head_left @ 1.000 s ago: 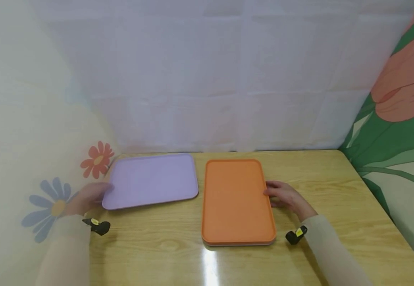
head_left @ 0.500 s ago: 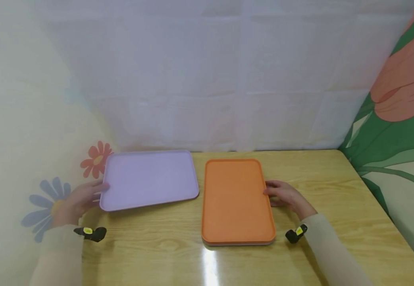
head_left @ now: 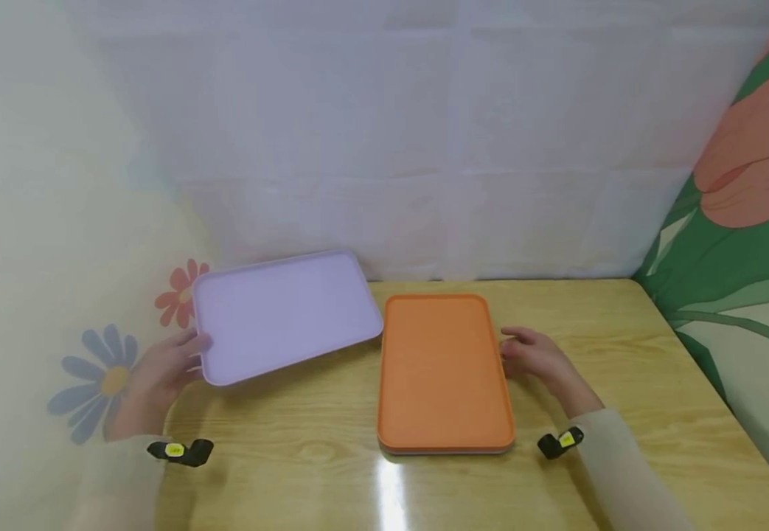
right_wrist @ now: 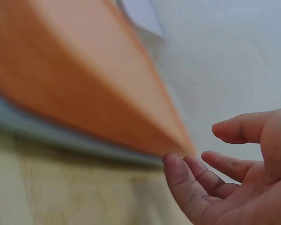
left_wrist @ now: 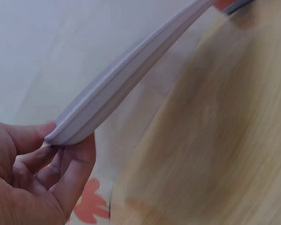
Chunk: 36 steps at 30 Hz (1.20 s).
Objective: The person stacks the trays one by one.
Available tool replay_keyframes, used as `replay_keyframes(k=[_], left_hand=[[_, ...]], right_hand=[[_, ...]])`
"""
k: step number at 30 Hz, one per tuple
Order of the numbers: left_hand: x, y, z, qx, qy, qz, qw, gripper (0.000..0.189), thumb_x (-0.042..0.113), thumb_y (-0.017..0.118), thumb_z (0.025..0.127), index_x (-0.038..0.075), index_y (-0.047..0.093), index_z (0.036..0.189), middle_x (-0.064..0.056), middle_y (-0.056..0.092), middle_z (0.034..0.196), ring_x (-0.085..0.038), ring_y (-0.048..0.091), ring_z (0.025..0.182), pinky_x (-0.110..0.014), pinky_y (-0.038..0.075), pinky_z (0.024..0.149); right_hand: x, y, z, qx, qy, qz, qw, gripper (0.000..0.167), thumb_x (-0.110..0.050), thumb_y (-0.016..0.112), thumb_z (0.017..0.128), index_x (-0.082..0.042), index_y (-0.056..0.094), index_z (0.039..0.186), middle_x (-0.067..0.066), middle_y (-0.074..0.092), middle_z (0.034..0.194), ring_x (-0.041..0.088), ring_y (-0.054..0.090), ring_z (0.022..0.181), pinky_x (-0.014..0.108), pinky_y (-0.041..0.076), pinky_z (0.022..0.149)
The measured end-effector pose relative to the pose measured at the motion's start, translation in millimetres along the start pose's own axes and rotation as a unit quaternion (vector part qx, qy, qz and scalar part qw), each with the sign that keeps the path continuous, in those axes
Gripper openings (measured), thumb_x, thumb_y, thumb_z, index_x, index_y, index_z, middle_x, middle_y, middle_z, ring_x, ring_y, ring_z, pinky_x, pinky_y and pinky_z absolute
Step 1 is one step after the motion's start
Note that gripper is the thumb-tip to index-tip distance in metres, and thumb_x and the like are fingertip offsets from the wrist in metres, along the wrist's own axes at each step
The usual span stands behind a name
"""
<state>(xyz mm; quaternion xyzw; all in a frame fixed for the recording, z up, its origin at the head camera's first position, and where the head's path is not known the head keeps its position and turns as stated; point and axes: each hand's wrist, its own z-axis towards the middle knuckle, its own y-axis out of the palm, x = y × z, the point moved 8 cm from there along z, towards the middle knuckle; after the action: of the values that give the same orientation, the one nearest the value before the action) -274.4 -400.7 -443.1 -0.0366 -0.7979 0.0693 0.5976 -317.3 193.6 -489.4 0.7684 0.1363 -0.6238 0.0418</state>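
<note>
A flat purple tray [head_left: 284, 313] with a low rim is raised off the table at the left, tilted. My left hand [head_left: 165, 372] pinches its left edge, thumb on top and fingers beneath, as the left wrist view shows with the tray [left_wrist: 117, 79] edge-on. An orange tray [head_left: 444, 372] lies lengthwise at the middle, and a pale layer shows under its rim in the right wrist view. My right hand [head_left: 540, 361] is beside its right edge, thumb lifted off the rim. In the right wrist view its fingertips [right_wrist: 175, 168] are at the orange tray's edge; contact is unclear.
A wood-grain table [head_left: 291, 472] runs back to a white cloth wall [head_left: 384, 147]. A flower-printed cloth [head_left: 92, 221] borders the left side, and a green and pink printed cloth [head_left: 742, 221] the right.
The purple tray has risen off the table in my left hand and tilted, its right end going up and slightly rightward. My right thumb has come away from the orange tray's rim.
</note>
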Motion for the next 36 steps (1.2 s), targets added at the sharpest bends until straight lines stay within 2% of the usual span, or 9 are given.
replay_keyframes(k=[3,6,10,15,17,21,25,31,36], left_hand=[[3.6,12.8,-8.0,0.028,0.004,-0.024,0.9993,0.086,0.036,0.063,0.100,0.005,0.011,0.161,0.023,0.059,0.100,-0.001,0.063,0.089,-0.022,0.057,0.079],[9.2,27.5,-17.4,0.060,0.009,-0.050,0.9969,0.080,0.033,0.062,0.101,0.006,0.016,0.161,0.022,0.061,0.097,-0.003,0.063,0.087,-0.022,0.057,0.076],[16.1,50.7,-25.5,0.075,0.012,-0.088,0.9932,0.074,0.028,0.058,0.103,0.003,0.019,0.161,0.020,0.061,0.095,-0.004,0.063,0.086,-0.022,0.058,0.075],[18.5,80.6,-28.3,0.073,0.007,-0.148,0.9862,0.068,0.022,0.056,0.104,0.005,0.021,0.161,0.017,0.063,0.094,-0.003,0.064,0.085,-0.022,0.058,0.075],[20.5,92.7,-28.1,0.068,0.014,-0.163,0.9842,0.066,0.020,0.055,0.105,0.004,0.023,0.160,0.016,0.065,0.091,-0.003,0.065,0.084,-0.022,0.058,0.075],[24.0,116.2,-28.9,0.064,0.029,-0.168,0.9833,0.061,0.019,0.053,0.105,0.002,0.028,0.159,0.016,0.066,0.089,-0.003,0.066,0.083,-0.022,0.058,0.074],[23.5,137.7,-30.2,0.067,0.033,-0.182,0.9805,0.057,0.018,0.053,0.106,0.003,0.033,0.157,0.015,0.066,0.090,-0.003,0.066,0.083,-0.022,0.058,0.075],[22.8,165.3,-28.4,0.073,0.039,-0.233,0.9689,0.055,0.016,0.054,0.105,0.005,0.036,0.156,0.014,0.069,0.091,-0.005,0.066,0.084,-0.024,0.059,0.075],[23.2,185.4,-27.6,0.068,0.045,-0.256,0.9632,0.054,0.014,0.054,0.105,0.003,0.036,0.156,0.013,0.068,0.092,-0.004,0.067,0.085,-0.023,0.059,0.073]], right_hand=[[-13,0,-9.5,0.009,-0.035,0.011,0.9993,0.055,-0.011,0.055,0.103,0.012,0.035,0.149,0.029,0.054,0.132,0.013,0.063,0.102,0.034,0.057,0.088],[-22,9,-17.1,-0.005,-0.060,0.054,0.9967,0.054,-0.009,0.053,0.104,0.014,0.033,0.149,0.026,0.056,0.132,0.012,0.065,0.102,0.035,0.057,0.091],[-27,25,-22.9,-0.024,-0.071,0.099,0.9923,0.055,-0.007,0.053,0.104,0.015,0.031,0.149,0.020,0.060,0.130,0.013,0.067,0.104,0.041,0.055,0.098],[-27,46,-20.4,-0.027,-0.068,0.123,0.9897,0.055,-0.011,0.054,0.103,0.011,0.033,0.150,0.023,0.058,0.136,0.016,0.068,0.108,0.043,0.054,0.099],[-26,53,-17.5,-0.029,-0.066,0.147,0.9866,0.056,-0.011,0.054,0.103,0.011,0.032,0.151,0.021,0.059,0.135,0.017,0.069,0.108,0.042,0.055,0.098],[-27,64,-14.0,-0.043,-0.067,0.219,0.9723,0.055,-0.006,0.050,0.104,0.011,0.028,0.151,0.012,0.065,0.126,0.020,0.070,0.107,0.041,0.056,0.096],[-29,75,-14.2,-0.055,-0.073,0.281,0.9554,0.047,-0.004,0.046,0.105,0.009,0.032,0.148,0.007,0.068,0.120,0.023,0.070,0.106,0.042,0.056,0.095],[-29,88,-12.0,-0.039,-0.061,0.332,0.9404,0.040,-0.006,0.048,0.105,0.003,0.040,0.143,0.004,0.071,0.113,0.024,0.071,0.104,0.045,0.056,0.096],[-27,95,-10.8,-0.006,-0.052,0.379,0.9241,0.040,-0.005,0.049,0.104,0.000,0.040,0.142,0.004,0.071,0.110,0.024,0.071,0.102,0.048,0.055,0.097]])
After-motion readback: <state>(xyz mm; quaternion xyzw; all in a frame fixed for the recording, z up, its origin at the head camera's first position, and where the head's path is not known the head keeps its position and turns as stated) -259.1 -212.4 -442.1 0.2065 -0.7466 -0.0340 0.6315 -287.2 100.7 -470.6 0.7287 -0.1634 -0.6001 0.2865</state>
